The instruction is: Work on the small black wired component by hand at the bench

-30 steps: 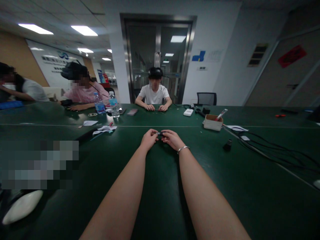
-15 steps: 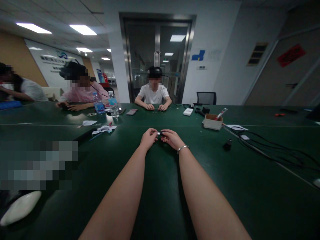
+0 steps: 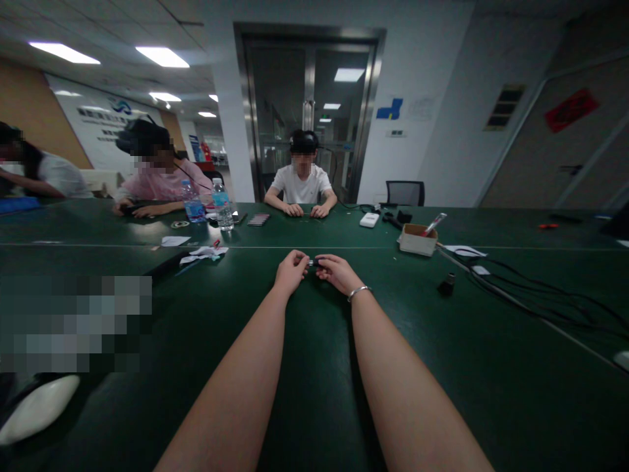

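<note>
Just above the dark green table [image 3: 319, 367], my two hands meet at a small silver-and-black piece [image 3: 311, 263], too small to name for certain. My left hand [image 3: 291, 272] is closed, pinching the silver end between thumb and fingers. Thumb and fingertips of my right hand [image 3: 337, 273] close on the black end. That wrist carries a silver bangle [image 3: 360, 292]. Fingers cover part of the piece, so I cannot tell whether it is one part or two joined.
At right stand a small box [image 3: 417, 240] with a pen-like item, a black clip-like object [image 3: 447, 284] and black cables [image 3: 535, 288]. Crumpled paper [image 3: 204, 254] and water bottles [image 3: 223, 206] are at left. A white mouse [image 3: 39, 410] lies near left. A person [image 3: 301, 183] sits opposite.
</note>
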The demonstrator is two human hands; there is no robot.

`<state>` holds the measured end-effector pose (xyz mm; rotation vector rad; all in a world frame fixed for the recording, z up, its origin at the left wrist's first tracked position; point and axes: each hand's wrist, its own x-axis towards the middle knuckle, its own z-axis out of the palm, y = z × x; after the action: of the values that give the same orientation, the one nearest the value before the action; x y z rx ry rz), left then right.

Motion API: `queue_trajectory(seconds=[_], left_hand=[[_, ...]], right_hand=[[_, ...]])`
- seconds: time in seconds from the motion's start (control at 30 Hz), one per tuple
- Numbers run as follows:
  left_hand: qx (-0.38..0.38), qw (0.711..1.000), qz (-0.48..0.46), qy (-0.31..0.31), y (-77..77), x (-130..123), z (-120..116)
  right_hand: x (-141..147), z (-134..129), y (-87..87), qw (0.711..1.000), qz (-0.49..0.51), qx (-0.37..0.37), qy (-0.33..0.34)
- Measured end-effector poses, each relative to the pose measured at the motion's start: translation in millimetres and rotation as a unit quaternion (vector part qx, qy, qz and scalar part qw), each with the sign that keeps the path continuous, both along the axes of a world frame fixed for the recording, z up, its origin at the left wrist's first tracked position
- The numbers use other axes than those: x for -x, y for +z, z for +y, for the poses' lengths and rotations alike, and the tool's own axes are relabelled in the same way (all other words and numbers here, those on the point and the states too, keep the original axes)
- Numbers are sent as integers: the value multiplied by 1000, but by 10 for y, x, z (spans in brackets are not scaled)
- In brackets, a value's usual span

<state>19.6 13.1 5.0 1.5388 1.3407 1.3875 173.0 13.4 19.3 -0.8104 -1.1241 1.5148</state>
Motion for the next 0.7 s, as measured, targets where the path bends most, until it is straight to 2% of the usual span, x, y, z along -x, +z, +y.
queue_trajectory(seconds=[0.4,0.57,0.7], left_hand=[[14,1000,-11,-13,-2,2,8],[3,1000,-2,4,-10,13,0],[-3,1000,0,-10,0,15,-5]], right_hand=[[-12,4,-13,1000,5,-6,7],[-2,-3,-4,1000,2,-1,2],[1,-3,-6,1000,1,-4,0]])
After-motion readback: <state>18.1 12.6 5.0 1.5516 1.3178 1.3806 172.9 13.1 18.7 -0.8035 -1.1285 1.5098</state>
